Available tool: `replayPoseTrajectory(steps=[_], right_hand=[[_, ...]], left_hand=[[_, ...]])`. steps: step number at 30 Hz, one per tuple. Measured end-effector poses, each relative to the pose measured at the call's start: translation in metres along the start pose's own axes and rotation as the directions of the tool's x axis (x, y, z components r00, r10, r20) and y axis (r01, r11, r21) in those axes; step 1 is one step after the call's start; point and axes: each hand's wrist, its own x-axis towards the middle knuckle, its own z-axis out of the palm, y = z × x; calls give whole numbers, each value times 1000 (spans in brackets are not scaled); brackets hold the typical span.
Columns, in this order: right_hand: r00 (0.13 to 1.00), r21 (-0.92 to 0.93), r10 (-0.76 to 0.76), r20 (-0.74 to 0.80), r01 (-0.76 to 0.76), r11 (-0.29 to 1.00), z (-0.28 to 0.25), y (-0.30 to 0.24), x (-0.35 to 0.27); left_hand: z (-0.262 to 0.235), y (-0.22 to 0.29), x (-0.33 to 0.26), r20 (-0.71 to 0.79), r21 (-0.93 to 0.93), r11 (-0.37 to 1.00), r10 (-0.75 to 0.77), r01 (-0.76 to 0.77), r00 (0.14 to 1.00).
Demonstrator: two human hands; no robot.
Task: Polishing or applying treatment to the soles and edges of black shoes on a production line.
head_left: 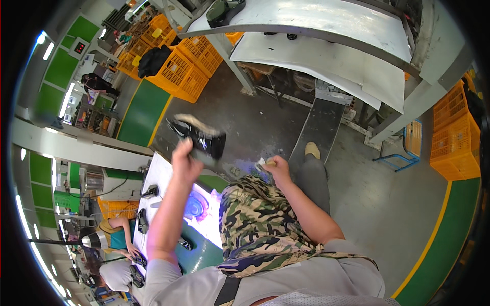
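My left hand (186,163) is raised above the lit end of the work table, its fingers closed on a glossy black shoe (210,144). The shoe is smeared by motion and shows a beige edge along its upper side. Lower and to the right, in front of my camouflage apron (260,219), my right hand (278,172) pinches a small whitish piece (261,163). It looks like a scrap of cloth, though I cannot tell for sure. The two hands are apart, and the whitish piece does not touch the shoe.
Several dark shoes (142,221) stand along the table (157,176) at left, where a co-worker's hands (132,251) handle another. A bright purple-white light falls on the table beside me. Orange crates (178,76) are stacked ahead; a metal rack (316,61) and a blue-framed stool (408,145) stand right.
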Motion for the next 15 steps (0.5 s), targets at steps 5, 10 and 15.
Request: replayPoseTrajectory(steps=[5, 10, 15], right_hand=[[992, -97, 125, -34, -127, 987, -26, 32, 24], [973, 101, 222, -67, -215, 971, -30, 29, 43], [981, 102, 193, -4, -192, 976, -26, 34, 41]], left_hand=[[143, 86, 138, 58, 369, 875, 316, -314, 947], [263, 117, 249, 377, 781, 375, 354, -499, 856], [328, 81, 270, 432, 849, -428, 224, -310, 874]])
